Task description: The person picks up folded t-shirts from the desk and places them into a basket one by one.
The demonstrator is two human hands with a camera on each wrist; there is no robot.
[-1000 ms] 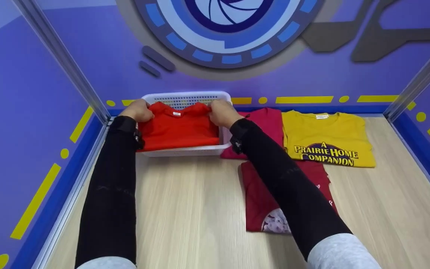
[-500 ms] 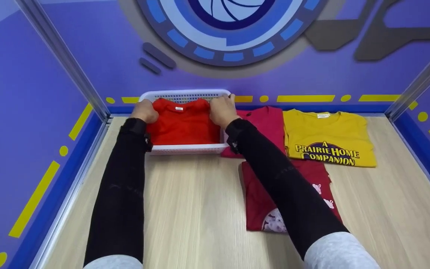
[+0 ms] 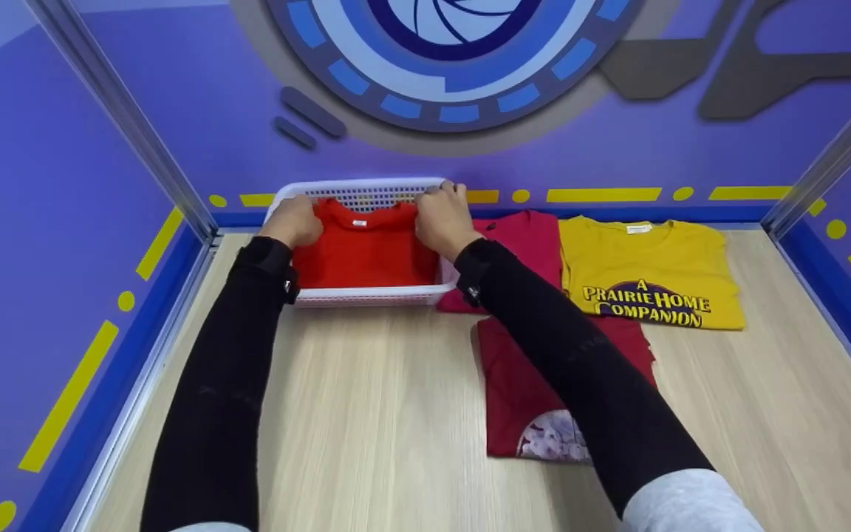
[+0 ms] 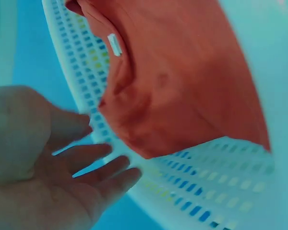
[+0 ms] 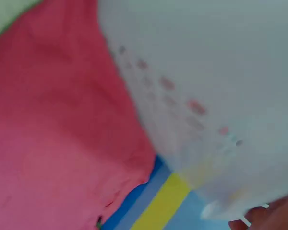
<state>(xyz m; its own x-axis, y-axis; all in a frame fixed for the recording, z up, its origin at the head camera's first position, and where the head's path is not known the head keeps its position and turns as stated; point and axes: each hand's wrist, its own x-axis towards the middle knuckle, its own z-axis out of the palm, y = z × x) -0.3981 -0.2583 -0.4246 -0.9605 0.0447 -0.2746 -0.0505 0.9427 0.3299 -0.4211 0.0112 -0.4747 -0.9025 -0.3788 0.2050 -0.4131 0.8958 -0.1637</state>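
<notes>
Head view, left of centre: the red shirt [image 3: 366, 255] was contained within the walls of the basket [image 3: 366, 298], its tagged collar turned to the back wall and its lower edge tucked behind the front rim. The left hand [image 3: 296, 222] was placed at the basket's upper-left corner; in the left wrist view its fingers were seen loosely bent and spread, with nothing gripped. The right hand [image 3: 443, 222] was set at the upper-right corner, fingers over the rim; whether rim or cloth was gripped could not be told, most of that hand being cut off in the right wrist view. The pink shirt [image 3: 529, 247], yellow shirt [image 3: 647, 258] and dark red shirt [image 3: 507, 399] were laid folded on the bench [image 3: 366, 399], right of centre. The step in hand was judged to be the settling of the red shirt, nearly finished. Next, both hands would probably need to be lifted out without the collar being dragged.
</notes>
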